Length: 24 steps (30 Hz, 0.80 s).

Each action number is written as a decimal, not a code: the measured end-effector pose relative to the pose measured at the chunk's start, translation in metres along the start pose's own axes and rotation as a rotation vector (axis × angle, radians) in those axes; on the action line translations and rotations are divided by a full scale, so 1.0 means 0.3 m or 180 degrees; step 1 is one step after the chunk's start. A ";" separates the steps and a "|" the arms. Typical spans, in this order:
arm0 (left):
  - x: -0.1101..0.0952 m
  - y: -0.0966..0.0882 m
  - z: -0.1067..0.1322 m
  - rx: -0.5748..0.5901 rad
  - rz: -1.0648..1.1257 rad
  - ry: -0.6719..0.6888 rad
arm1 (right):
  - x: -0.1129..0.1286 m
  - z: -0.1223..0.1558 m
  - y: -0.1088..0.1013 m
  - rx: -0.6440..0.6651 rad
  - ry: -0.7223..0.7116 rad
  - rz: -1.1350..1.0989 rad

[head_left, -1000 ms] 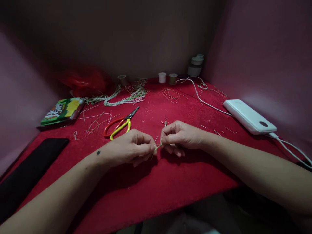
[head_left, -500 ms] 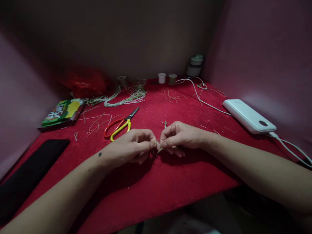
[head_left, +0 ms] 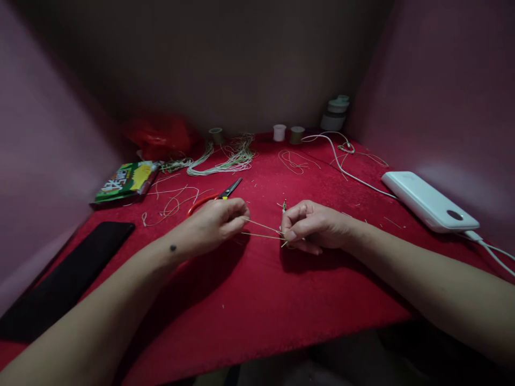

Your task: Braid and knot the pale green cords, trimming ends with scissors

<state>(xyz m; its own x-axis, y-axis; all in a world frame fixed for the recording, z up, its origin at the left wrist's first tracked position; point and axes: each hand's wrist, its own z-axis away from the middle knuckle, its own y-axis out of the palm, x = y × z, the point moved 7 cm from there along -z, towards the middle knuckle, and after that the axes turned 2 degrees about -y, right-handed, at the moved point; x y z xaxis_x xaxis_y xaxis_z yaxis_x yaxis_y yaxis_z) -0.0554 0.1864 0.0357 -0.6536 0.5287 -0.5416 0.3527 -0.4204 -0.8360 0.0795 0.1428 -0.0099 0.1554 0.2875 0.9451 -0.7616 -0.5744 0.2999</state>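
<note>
Two strands of thin tan cord (head_left: pixel 263 225) stretch between my hands, just over the red cloth. My left hand (head_left: pixel 219 220) is closed in a pinch on the cord's left end. My right hand (head_left: pixel 309 225) pinches the other end, where a short green piece (head_left: pixel 284 244) pokes out below the fingertips. Behind the right fingers a small braided cord end (head_left: pixel 284 205) shows; the rest of it is hidden by the hand. Partly covered by my left hand, the red and yellow scissors (head_left: pixel 230 190) lie with their blades pointing away.
Loose cords (head_left: pixel 173 206) and a bundle of pale cords (head_left: pixel 229 161) lie at the back left, near a green snack packet (head_left: pixel 126 182). Thread spools (head_left: pixel 279 133) and a bottle (head_left: pixel 336 112) stand behind. A white power bank (head_left: pixel 430 201) is right, a black flat case (head_left: pixel 68 279) left.
My hands were close together and have moved apart, drawing the cord out between them. My left hand now covers much of the scissors' handles. The view has shifted slightly.
</note>
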 end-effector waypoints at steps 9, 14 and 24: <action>0.144 -0.092 0.002 0.0054 0.0448 -0.0582 | -0.027 0.012 -0.018 -0.0511 0.0413 -0.0012; 0.220 -0.133 0.004 -0.0376 0.0713 -0.1006 | -0.028 0.015 -0.015 -0.0538 0.0465 0.0075; 0.124 -0.116 0.019 -0.0532 0.1891 -0.0951 | -0.036 0.012 -0.022 -0.0445 0.0405 0.0076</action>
<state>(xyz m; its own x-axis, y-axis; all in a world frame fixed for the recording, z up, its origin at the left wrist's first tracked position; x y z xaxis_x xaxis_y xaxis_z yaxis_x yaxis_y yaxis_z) -0.0957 0.2164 0.0451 -0.4656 0.0074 -0.8850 0.7914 -0.4440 -0.4201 0.0852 0.1408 -0.0218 0.0622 0.3748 0.9250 -0.8454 -0.4728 0.2484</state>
